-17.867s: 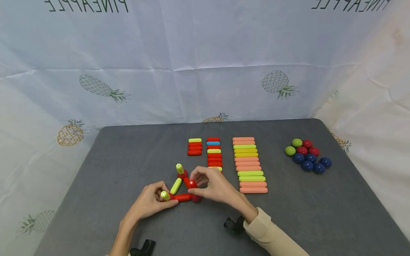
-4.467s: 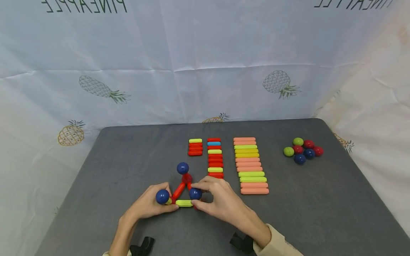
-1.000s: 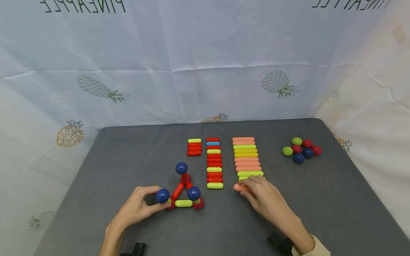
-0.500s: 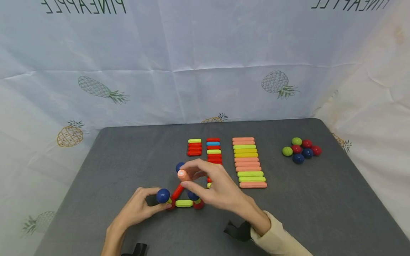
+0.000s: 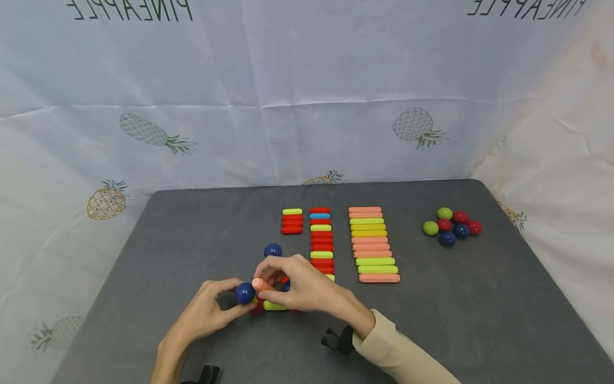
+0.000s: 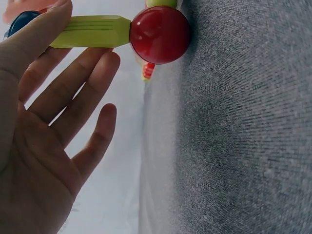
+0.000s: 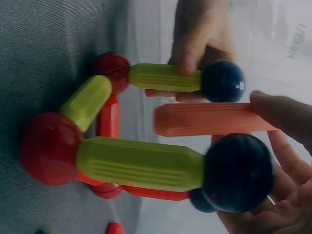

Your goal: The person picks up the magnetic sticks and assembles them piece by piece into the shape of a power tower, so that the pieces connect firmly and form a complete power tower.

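Note:
A small frame of magnetic rods and balls stands on the grey table. Red balls (image 7: 52, 148) and red and lime rods form its triangular base. Lime rods (image 7: 141, 163) rise from it, topped by blue balls (image 5: 245, 293). My left hand (image 5: 208, 306) pinches the left upright lime rod (image 6: 90, 31) just below its blue ball, thumb opposite the fingers. My right hand (image 5: 307, 285) pinches an orange magnetic rod (image 7: 204, 118) by one end, its other end free, close beside that blue ball at the height of the frame's top. The right hand hides part of the frame in the head view.
Behind the frame lie short rods (image 5: 292, 221) in a stack and a longer column of red, lime and blue rods (image 5: 321, 241). Longer orange, lime and yellow rods (image 5: 371, 247) lie in a row to the right. Loose balls (image 5: 452, 226) sit far right. Pineapple-print cloth hangs behind.
Blue balls have been set on the uprights since the earliest frame. My right hand has taken an orange rod from the row and carried it left to the frame. The left hand stays put.

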A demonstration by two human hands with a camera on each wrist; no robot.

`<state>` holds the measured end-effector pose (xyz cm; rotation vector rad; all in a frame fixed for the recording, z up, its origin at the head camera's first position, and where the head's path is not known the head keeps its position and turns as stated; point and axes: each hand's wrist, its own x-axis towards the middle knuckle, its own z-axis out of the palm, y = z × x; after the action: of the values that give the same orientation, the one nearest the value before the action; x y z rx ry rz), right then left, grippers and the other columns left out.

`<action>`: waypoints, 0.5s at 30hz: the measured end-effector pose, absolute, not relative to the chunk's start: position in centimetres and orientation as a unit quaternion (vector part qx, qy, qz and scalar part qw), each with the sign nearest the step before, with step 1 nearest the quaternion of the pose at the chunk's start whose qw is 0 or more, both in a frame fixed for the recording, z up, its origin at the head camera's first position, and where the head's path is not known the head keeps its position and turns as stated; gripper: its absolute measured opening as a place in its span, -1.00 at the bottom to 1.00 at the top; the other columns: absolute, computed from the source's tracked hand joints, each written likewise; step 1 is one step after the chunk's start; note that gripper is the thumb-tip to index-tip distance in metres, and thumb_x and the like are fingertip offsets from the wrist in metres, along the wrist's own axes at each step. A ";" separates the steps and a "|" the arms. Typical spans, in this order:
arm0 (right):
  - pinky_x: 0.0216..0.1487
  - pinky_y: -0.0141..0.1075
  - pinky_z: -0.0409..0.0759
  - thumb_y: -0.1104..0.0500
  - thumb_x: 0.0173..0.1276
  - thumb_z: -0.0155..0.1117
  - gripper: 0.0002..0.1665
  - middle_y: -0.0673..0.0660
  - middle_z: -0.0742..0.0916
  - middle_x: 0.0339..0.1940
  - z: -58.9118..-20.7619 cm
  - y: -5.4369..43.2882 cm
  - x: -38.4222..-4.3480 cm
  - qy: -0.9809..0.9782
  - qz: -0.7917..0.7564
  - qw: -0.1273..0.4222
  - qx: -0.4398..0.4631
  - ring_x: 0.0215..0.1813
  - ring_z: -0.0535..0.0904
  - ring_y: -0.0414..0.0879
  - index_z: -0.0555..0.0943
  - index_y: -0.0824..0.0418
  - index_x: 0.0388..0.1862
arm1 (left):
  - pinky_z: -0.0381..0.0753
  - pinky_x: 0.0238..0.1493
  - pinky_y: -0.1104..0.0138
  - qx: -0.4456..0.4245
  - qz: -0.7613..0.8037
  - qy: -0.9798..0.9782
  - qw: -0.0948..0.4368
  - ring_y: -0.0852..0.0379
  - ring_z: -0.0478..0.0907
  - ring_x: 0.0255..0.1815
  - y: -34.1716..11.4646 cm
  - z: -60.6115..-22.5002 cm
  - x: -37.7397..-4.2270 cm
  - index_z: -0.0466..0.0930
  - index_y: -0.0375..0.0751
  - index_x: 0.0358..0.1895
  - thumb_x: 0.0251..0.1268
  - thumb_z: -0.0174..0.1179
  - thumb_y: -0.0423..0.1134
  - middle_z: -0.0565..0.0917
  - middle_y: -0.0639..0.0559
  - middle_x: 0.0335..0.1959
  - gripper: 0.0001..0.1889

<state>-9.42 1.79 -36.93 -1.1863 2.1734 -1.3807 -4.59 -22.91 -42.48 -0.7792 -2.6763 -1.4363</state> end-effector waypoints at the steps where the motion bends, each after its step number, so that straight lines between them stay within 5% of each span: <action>1: -0.06 -0.41 0.70 0.21 0.41 0.39 -0.80 0.07 0.82 -0.23 -37.1 1.7 -9.4 0.762 -0.473 0.157 -0.413 -0.20 0.67 -0.39 0.62 0.17 -0.04 | 0.68 -0.17 0.34 -0.248 -0.458 -0.854 0.004 0.38 0.69 -0.30 -22.9 -42.5 -4.6 0.73 0.05 -0.17 0.22 0.47 -0.25 0.81 0.11 -0.33 -0.83; 15: -0.27 -0.51 0.62 0.25 0.35 0.44 -0.82 0.04 0.84 -0.29 -38.0 1.3 -9.5 0.811 -0.389 0.191 -0.394 -0.34 0.62 -0.44 0.69 0.15 -0.09 | 0.70 -0.17 0.33 -0.232 -0.453 -0.861 -0.006 0.39 0.69 -0.30 -23.0 -42.6 -4.5 0.71 0.12 -0.15 0.25 0.46 -0.22 0.81 0.12 -0.33 -0.82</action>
<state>-9.48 1.26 -37.97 -1.1067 2.2779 -1.0918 -4.53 -22.98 -42.58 -0.7307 -2.7151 -1.4268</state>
